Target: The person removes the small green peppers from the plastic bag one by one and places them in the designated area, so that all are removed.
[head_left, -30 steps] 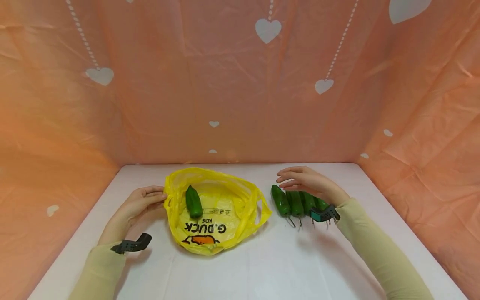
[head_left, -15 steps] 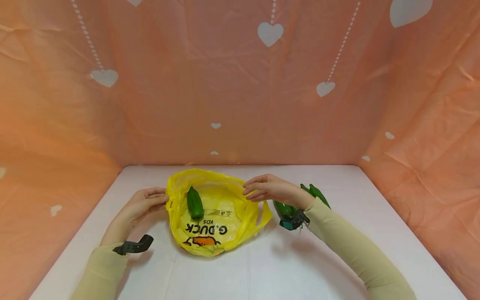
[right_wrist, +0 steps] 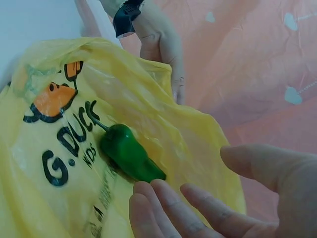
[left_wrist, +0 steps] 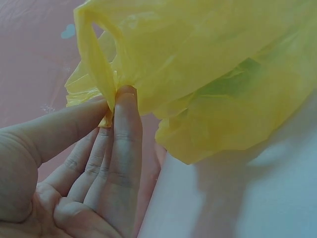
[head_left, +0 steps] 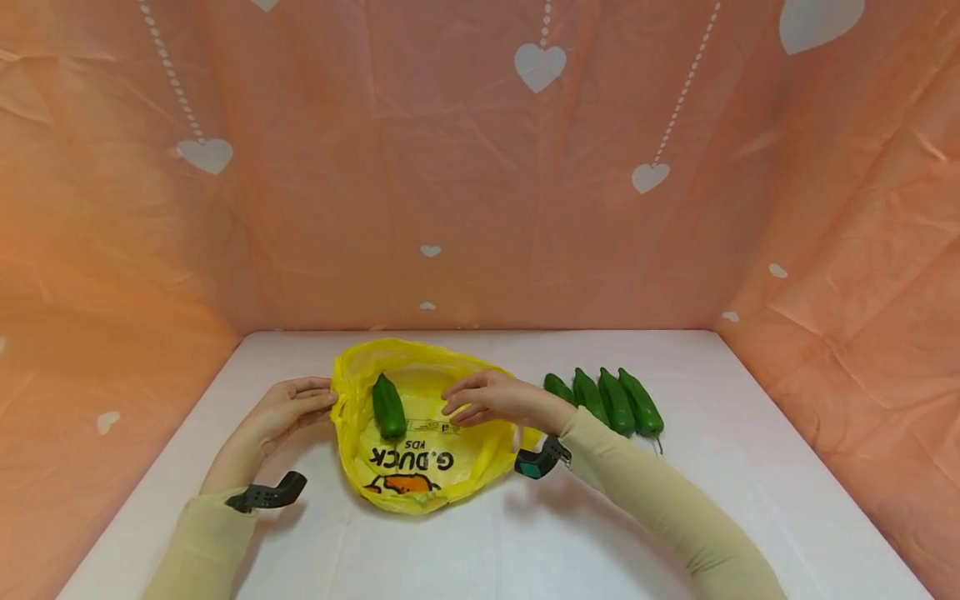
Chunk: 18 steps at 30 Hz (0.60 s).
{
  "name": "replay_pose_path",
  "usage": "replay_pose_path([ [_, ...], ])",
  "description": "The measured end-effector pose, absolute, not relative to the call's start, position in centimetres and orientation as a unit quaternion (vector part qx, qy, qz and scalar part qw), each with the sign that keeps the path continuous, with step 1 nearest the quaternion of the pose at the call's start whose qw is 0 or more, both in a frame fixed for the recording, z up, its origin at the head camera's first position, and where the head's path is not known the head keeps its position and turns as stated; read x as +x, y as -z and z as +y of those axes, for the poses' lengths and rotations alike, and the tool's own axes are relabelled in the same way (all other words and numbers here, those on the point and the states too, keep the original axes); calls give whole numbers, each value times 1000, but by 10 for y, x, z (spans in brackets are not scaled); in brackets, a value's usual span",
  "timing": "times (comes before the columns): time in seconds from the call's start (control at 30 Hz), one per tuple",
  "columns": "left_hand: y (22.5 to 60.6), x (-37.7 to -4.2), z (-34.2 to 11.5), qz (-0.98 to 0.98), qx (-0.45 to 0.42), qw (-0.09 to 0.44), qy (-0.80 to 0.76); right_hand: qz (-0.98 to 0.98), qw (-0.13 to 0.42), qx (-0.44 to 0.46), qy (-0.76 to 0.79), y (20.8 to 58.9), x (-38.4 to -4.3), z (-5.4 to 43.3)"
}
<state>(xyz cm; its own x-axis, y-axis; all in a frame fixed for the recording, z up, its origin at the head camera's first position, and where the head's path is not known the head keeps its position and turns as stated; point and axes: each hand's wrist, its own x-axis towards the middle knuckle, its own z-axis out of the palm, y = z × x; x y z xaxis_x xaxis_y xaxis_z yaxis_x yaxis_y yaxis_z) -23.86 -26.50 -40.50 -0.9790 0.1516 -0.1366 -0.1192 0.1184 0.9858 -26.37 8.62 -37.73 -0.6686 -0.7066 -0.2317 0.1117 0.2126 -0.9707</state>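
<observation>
A yellow plastic bag (head_left: pixel 480 454) lies with its mouth spread wide, printed "G.DUCK KIDS" inside. One green pepper (head_left: pixel 388 407) rests in it, stem toward the print in the right wrist view. My left hand (head_left: pixel 281 412) pinches the bag's left edge near its handle between thumb and fingertips, as the left wrist view shows. Over the right part of the bag's mouth hovers my right hand (head_left: pixel 498 398), palm toward the pepper, fingers loosely spread and holding nothing. In the right wrist view its fingertips (right_wrist: pixel 161 191) overlap the pepper's tip.
Several more green peppers (head_left: pixel 617 403) lie side by side on the white table (head_left: pixel 555 542), right of the bag. A peach-coloured cloth (head_left: pixel 480 183) with white hearts hangs behind and at both sides.
My right hand has travelled left from above the row of peppers to over the bag's mouth, uncovering the row. The left hand keeps its hold on the bag's edge.
</observation>
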Motion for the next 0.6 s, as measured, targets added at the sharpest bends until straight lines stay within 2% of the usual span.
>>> replay_pose_path([
  [0.6, 409, -235, -268, 727, -3, 106, -678, 681, 370, -189, 603, 402, -267, 61],
])
